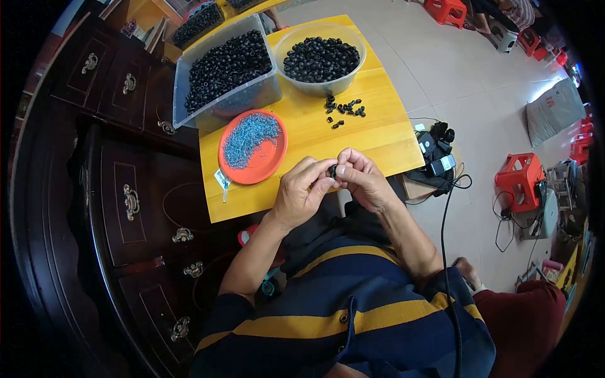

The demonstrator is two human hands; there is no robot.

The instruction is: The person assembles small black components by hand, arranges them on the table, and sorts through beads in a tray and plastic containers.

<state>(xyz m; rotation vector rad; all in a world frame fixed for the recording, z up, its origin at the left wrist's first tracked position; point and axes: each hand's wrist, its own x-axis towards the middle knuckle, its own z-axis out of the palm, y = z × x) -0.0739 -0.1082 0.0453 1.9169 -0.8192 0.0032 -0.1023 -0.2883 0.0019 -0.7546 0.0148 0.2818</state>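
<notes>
My left hand (302,192) and my right hand (365,183) meet over the table's near edge, both closed in a pinch on one small black cylindrical part (333,170). Fingertips cover most of it, so its details are hidden. Left of my hands lies a round red plate (269,152) with many tiny blue-silver pieces (242,142) heaped on it. Beyond my hands, several similar black parts (341,108) are scattered on the yellow table (381,135). Behind them stands a clear round tub (328,88) full of black parts.
A clear rectangular bin (252,97) of black parts stands at the back left. A dark wooden cabinet (120,233) flanks the table. A black cable (446,252) hangs along my right side. Red stools (522,179) and a grey sack (554,110) are on the floor at right.
</notes>
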